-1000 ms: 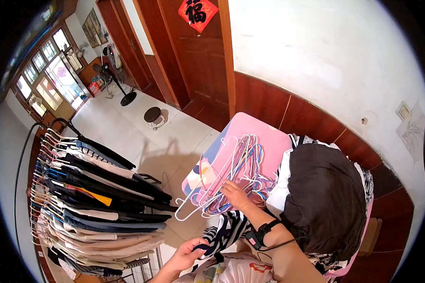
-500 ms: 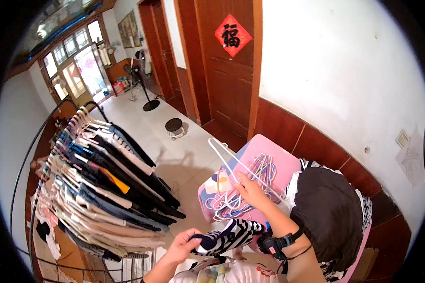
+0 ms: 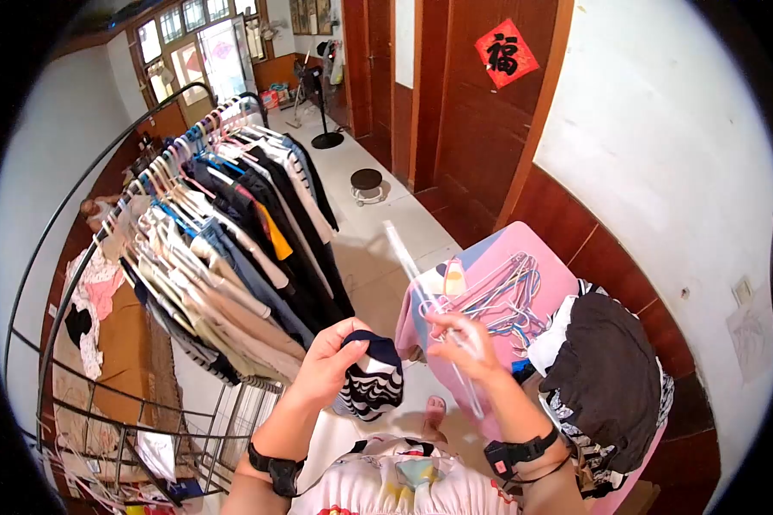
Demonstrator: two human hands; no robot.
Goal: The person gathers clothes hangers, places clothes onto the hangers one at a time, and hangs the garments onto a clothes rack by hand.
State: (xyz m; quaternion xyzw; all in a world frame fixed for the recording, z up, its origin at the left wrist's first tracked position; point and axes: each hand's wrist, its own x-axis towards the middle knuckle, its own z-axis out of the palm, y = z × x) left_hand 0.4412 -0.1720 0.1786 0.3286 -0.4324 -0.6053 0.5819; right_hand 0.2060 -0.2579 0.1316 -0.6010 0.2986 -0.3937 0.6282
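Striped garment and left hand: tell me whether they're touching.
Touching. The head view shows the left hand pinching the striped garment by its dark edge, thumb over the cloth.

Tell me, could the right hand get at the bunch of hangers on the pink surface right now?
Probably yes: the right hand looks close to the bunch of hangers and nothing covers them, though the white hanger it holds might hinder its grip.

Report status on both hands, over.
Left hand pinching striped garment. Right hand holding white hanger, motion-blurred. Tangled hangers on pink board just beyond right hand, possible snag. Over.
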